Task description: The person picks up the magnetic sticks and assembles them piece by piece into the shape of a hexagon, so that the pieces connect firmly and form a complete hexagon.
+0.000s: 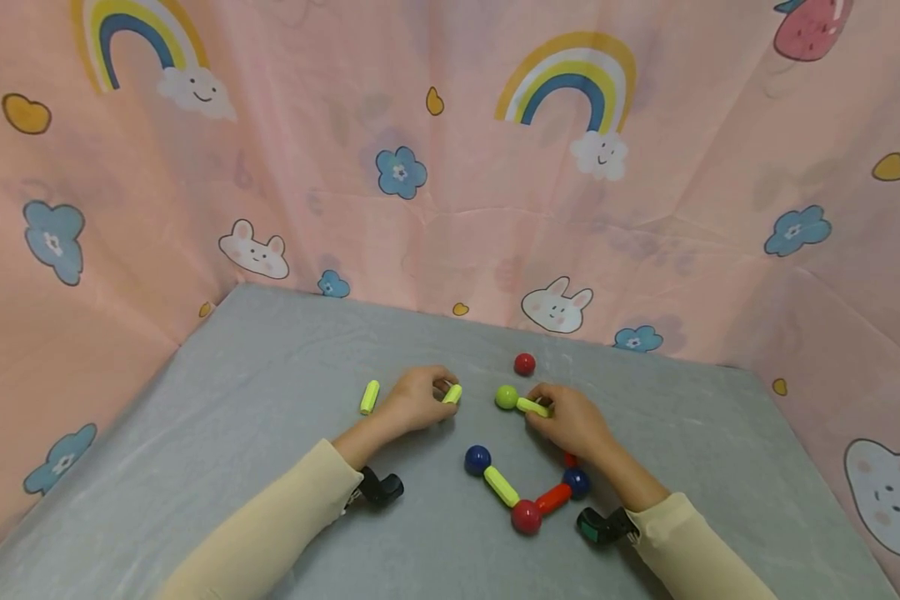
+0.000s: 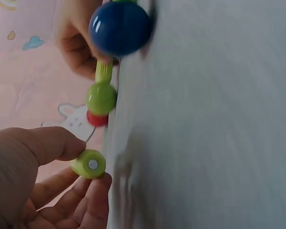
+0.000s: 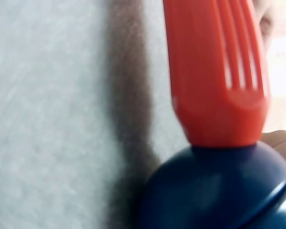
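Note:
My left hand (image 1: 416,398) pinches a short yellow-green magnetic rod (image 2: 89,163) between thumb and fingers; a metal dot shows on its end. Across from it, my right hand (image 1: 572,421) grips another yellow-green rod (image 1: 532,407) whose tip meets a green ball (image 1: 506,397). Nearer to me lies a joined chain: a blue ball (image 1: 477,460), a yellow-green rod (image 1: 501,487), a red ball (image 1: 527,517), a red rod (image 1: 553,499) and a second blue ball (image 1: 576,482). From that last ball a further red rod (image 3: 219,71) extends, partly hidden by my right hand in the head view.
A loose red ball (image 1: 524,364) sits beyond the green one. Left of my left hand lies a single yellow-green rod (image 1: 370,397). The grey cloth surface (image 1: 270,400) ends at a pink printed curtain (image 1: 457,233) behind and at the sides.

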The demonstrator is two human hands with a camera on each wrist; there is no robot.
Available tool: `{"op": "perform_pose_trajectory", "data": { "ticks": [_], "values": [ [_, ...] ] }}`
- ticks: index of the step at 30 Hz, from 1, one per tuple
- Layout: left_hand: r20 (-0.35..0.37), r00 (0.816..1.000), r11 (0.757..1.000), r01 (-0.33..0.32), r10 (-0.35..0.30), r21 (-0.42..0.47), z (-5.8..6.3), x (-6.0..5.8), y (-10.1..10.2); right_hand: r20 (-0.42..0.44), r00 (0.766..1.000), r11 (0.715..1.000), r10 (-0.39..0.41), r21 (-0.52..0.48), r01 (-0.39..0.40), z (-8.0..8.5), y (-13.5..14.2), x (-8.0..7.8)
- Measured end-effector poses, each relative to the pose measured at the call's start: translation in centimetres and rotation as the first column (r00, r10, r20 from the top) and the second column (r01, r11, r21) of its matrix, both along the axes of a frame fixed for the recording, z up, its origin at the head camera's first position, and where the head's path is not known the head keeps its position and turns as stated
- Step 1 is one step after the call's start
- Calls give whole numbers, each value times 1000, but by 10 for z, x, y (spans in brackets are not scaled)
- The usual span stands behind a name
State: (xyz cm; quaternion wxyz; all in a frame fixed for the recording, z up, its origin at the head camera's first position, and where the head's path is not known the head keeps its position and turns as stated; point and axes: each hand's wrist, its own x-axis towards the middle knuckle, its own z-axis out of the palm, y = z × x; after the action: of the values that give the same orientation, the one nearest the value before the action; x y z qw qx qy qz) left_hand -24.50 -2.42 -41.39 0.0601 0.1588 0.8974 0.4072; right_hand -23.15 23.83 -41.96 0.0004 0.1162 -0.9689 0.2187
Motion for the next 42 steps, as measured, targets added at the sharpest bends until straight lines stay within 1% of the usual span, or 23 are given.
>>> {"op": "perform_pose_trajectory", "data": {
  "ticks": [3,8,13,18,22,28,33,38,42],
  "values": [
    [39,999,999,32,-33,36,-3,-3,13,-2,1000,1000,4,8,-4,0,0,0],
    [97,994,995,49,-58,90,-7,-5,28,-2,1000,1000,13,18,-13,1,-1,0],
    [113,992,991,47,-61,128,-11,-5,37,7,1000,1000,7,17,-7,1,-2,0],
    [132,989,989,42,-61,145,-13,-5,43,0,1000,1000,21,18,-21,-1,-1,-1],
    [123,991,990,37,-54,135,-14,-4,46,-11,1000,1000,23,16,-23,-2,0,-1],
    [104,994,992,29,-42,125,-14,-1,48,-5,1000,1000,22,8,-22,-1,-1,-1],
    [98,994,989,37,-51,142,-15,-1,50,-10,1000,1000,20,-1,-20,-1,-2,-2],
    [100,994,988,31,-47,152,-14,-2,52,5,1000,1000,14,-15,-14,0,-2,-3],
    [88,995,988,37,-51,152,-12,-3,54,12,999,999,34,-33,-33,1,-4,-7]
  ]
}}
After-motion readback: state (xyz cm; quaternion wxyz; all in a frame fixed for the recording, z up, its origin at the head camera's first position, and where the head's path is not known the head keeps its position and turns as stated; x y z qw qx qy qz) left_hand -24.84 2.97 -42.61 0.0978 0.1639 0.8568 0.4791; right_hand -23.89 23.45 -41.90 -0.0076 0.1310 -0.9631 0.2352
